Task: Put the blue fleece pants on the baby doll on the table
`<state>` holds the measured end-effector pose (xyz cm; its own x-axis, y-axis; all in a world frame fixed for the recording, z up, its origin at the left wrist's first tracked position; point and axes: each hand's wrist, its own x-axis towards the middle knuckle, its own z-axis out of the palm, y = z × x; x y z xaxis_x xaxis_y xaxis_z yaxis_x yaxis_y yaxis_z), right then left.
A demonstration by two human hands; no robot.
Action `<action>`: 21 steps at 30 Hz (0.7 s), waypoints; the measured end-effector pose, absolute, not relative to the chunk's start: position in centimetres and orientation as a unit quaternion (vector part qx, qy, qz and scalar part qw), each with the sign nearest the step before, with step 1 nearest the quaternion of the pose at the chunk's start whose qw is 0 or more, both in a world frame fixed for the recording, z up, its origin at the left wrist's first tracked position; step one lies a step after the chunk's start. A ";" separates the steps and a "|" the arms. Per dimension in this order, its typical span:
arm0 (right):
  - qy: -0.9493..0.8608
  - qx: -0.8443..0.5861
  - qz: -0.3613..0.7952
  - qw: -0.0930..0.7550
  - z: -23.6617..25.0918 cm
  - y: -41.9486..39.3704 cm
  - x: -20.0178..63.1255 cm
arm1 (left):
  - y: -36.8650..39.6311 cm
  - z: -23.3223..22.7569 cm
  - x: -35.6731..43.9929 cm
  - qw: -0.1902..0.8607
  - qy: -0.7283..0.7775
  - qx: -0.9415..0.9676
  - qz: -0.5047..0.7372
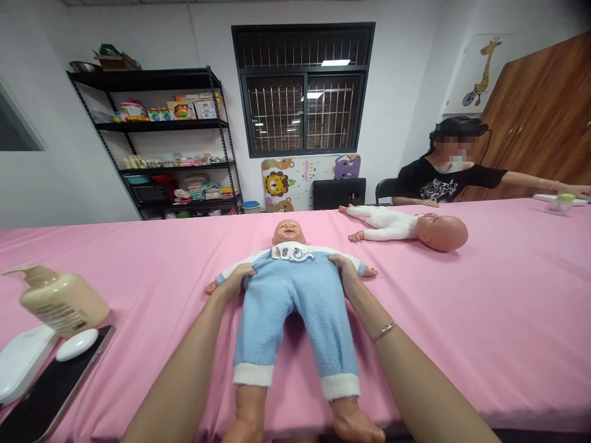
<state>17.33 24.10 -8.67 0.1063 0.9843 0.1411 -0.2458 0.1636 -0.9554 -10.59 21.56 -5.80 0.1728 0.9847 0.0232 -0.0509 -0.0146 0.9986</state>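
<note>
A baby doll [289, 231] lies on its back on the pink cloth, its feet toward me. It wears light blue fleece pants [295, 295] with white cuffs and a white top with blue sleeve ends and a printed face at the chest. My left hand [235, 280] grips the pants at the waist on the left side, fingers curled into the fabric. On the opposite side, my right hand [347, 272] pinches the waistband between thumb and fingers. A bracelet circles my right wrist.
On the pink-covered table [484, 320], a second doll [392, 224] in white lies at back right, near a seated person [446, 166]. At left are a pump bottle [64, 301], a phone [55, 381], a white oval item [77, 344] and a white case [25, 363].
</note>
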 end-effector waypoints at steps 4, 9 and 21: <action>-0.410 -0.400 0.541 0.616 -8.6 24.2 17.3 | 21.6 -5.9 -11.0 0.602 0.415 0.448 0.515; -0.416 -0.396 0.565 0.594 -8.2 22.9 16.3 | 21.8 -6.1 -10.0 0.535 0.466 0.509 0.487; -0.307 -0.251 0.673 0.624 -6.2 22.3 16.7 | 21.1 -3.5 -8.1 0.485 0.397 0.483 0.612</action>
<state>16.67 22.32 -6.18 -0.0959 0.9944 0.0452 -0.6855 -0.0331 -0.7273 -8.09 21.06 -3.47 -0.0639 0.9764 0.2062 -0.2105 -0.2151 0.9536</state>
